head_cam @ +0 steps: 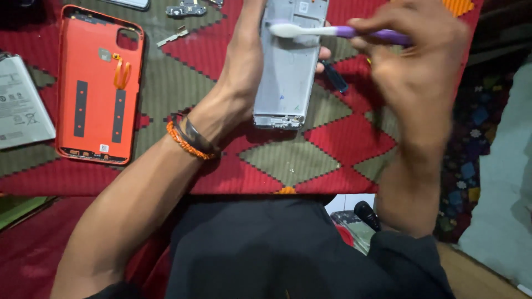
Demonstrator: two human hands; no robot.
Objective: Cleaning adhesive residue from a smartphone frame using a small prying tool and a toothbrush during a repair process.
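My left hand grips a grey phone frame, holding it upright above the patterned cloth, with fingertips showing past its right edge. A purple toothbrush with a white head is in my right hand. The brush head rests across the upper part of the frame. My right hand is blurred. An orange beaded band and a dark bracelet sit on my left wrist.
An orange phone back cover lies inside-up at the left. A flat grey battery lies beside it at the left edge. Small circuit parts and a metal strip rest at the top. A blue tool lies behind the frame.
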